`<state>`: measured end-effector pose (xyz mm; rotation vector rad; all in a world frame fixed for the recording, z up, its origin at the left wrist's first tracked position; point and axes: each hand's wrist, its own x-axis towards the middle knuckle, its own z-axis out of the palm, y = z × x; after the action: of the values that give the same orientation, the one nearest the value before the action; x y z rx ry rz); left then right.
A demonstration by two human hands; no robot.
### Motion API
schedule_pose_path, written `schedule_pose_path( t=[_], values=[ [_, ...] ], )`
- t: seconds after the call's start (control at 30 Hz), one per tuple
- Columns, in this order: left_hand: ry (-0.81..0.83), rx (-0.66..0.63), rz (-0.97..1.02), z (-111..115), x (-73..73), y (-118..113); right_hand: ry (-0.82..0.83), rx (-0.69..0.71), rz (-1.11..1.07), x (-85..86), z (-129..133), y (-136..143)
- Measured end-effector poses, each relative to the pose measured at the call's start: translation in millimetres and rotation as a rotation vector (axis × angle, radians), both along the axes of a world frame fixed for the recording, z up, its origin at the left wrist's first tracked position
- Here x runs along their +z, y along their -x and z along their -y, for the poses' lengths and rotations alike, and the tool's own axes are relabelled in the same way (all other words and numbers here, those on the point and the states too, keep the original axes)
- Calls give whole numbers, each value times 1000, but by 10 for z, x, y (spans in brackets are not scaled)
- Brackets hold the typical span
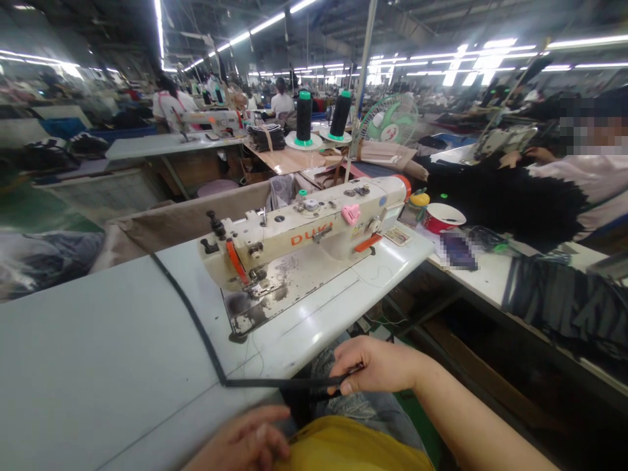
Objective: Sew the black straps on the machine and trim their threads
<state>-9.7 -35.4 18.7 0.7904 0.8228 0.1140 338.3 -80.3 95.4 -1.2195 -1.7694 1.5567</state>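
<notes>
My right hand [375, 366] is closed on one end of a narrow black strap [193, 314], in front of the table's front edge. From those fingers the strap runs left to the table edge, bends sharply, and trails back across the white table top [98, 340] to its far side. My left hand [250, 435] is low in the view, near my yellow top [343, 448]. Its index finger is stretched out, the others are loosely curled, and nothing shows in it. A cream sewing machine [314, 235] stands behind the strap; no cloth shows under its needle area.
Two black thread cones [304, 118] stand behind the machine, near a green fan [390, 121]. On the right-hand table are a red-rimmed bowl [441, 219] and dark strips [564, 307]. A co-worker [583, 176] sits at the right with black fluffy material [510, 196].
</notes>
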Motion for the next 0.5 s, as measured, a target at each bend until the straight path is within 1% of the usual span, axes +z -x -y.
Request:
schedule_pose_path(
  t=[0.07, 0.1, 0.13, 0.17, 0.27, 0.33, 0.37, 0.43, 0.5],
  values=[
    [117, 298, 105, 120, -92, -190, 19, 24, -5, 3, -10, 43],
    [149, 436, 145, 156, -92, -261, 26, 34, -5, 4, -14, 63],
    [155, 539, 184, 172, -62, -312, 31, 42, -3, 6, -17, 84],
    [139, 612, 210, 168, -7, -345, 38, 46, -1, 9, -19, 103],
    [-4, 745, 222, 58, 218, -366, 70, 49, -13, 20, -22, 156],
    [-134, 868, 153, -64, 333, -338, 120, 46, -27, 19, -24, 178],
    [-192, 931, 102, -130, 366, -314, 148, 35, -25, 14, -24, 183],
    [-287, 1036, -6, -254, 388, -246, 204, -9, -4, -4, -21, 180],
    [-346, 1084, -75, -351, 376, -162, 239, -62, 11, -22, -14, 165]
  ],
)
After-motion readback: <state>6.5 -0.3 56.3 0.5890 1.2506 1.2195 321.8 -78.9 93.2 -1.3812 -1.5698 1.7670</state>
